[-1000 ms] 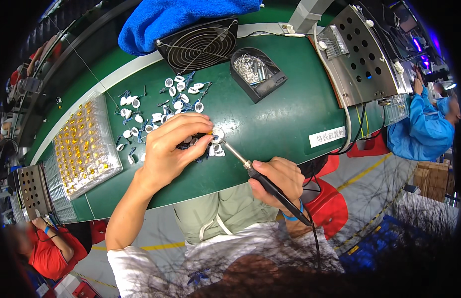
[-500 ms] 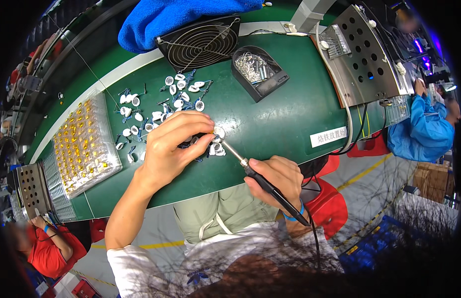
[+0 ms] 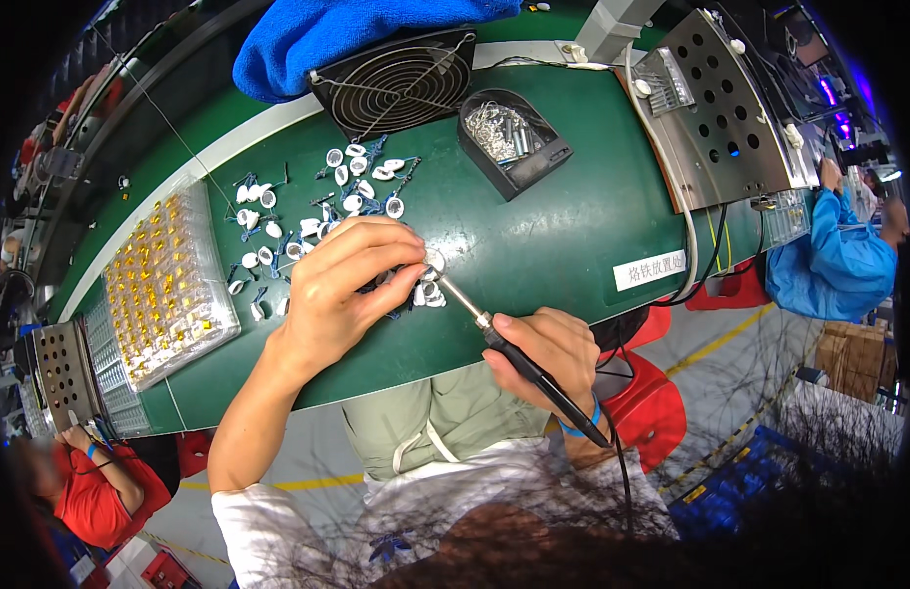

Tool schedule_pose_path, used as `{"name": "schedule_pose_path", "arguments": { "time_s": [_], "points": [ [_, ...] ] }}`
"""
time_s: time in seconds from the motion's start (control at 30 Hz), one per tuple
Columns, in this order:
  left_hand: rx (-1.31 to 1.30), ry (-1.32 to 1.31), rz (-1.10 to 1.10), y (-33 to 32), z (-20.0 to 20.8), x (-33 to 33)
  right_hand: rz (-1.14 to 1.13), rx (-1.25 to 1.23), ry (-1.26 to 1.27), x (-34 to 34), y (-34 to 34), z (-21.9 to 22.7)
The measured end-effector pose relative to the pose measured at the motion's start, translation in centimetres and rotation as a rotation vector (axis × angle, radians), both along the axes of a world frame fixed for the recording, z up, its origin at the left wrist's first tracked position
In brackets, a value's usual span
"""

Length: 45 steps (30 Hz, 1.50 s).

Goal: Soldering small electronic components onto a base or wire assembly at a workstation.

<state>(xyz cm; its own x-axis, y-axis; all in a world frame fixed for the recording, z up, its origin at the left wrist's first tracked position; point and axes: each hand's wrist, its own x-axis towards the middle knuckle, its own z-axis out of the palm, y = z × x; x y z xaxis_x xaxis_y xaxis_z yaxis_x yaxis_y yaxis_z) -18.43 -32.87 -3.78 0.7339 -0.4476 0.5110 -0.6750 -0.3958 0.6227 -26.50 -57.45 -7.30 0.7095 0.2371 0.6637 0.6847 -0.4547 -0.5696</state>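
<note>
My right hand (image 3: 548, 353) grips the black handle of a soldering iron (image 3: 533, 368). The iron's metal shaft points up and left, its tip beside the fingertips of my left hand (image 3: 352, 275). Thumb and forefinger of that left hand are pinched together; whatever is between them is too small and hidden to make out. A small white round part (image 3: 434, 259) shows right at the fingertips and the iron's tip. Below it lie several white pieces (image 3: 430, 294) on the green mat. More white oval parts with dark blue wires (image 3: 352, 204) are scattered beyond my left hand.
A clear tray of yellow pieces (image 3: 165, 285) sits at the left. Toward the back stand a black fan (image 3: 404, 90), a blue towel (image 3: 347, 39) and a black bin of metal bits (image 3: 514, 162). A perforated metal box (image 3: 715, 118) with cables is at the right.
Both hands and the soldering iron stay almost in place. The yellow bit seen at my left fingertips before no longer shows.
</note>
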Motion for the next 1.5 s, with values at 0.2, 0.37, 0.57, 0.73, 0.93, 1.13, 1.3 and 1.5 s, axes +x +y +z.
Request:
{"name": "schedule_pose_path", "arguments": {
  "time_s": [0.2, 0.37, 0.57, 0.73, 0.93, 1.13, 1.3, 1.5],
  "points": [
    [0.0, -0.004, -0.002, -0.1, 0.0, 0.0, 0.004, 0.019, -0.002, 0.0, 0.0, -0.1],
    [0.003, -0.005, -0.005, 0.0, -0.2, 0.0, 0.022, 0.006, 0.026, 0.1, 0.1, 0.0],
    [0.015, -0.012, -0.004, 0.1, 0.0, -0.1, 0.005, 0.015, -0.005, -0.1, 0.0, 0.1],
    [0.019, -0.016, -0.012, 0.0, -0.2, 0.1, 0.001, 0.024, -0.008, -0.1, -0.2, -0.2],
    [0.003, -0.018, -0.001, 0.0, 0.0, 0.2, 0.01, 0.001, 0.003, 0.0, -0.2, 0.3],
    [-0.038, -0.062, -0.087, 1.2, 0.3, -0.1, -0.173, 0.044, 0.04, 1.5, 0.0, 1.1],
    [-0.066, -0.038, 0.068, 4.0, 3.7, -0.7, -0.269, -0.241, 0.056, 4.6, -0.4, 2.4],
    [-0.18, 0.262, 0.404, 16.5, 5.4, 4.7, -0.174, 0.036, -0.011, 2.5, 0.9, 0.9]
  ]
}}
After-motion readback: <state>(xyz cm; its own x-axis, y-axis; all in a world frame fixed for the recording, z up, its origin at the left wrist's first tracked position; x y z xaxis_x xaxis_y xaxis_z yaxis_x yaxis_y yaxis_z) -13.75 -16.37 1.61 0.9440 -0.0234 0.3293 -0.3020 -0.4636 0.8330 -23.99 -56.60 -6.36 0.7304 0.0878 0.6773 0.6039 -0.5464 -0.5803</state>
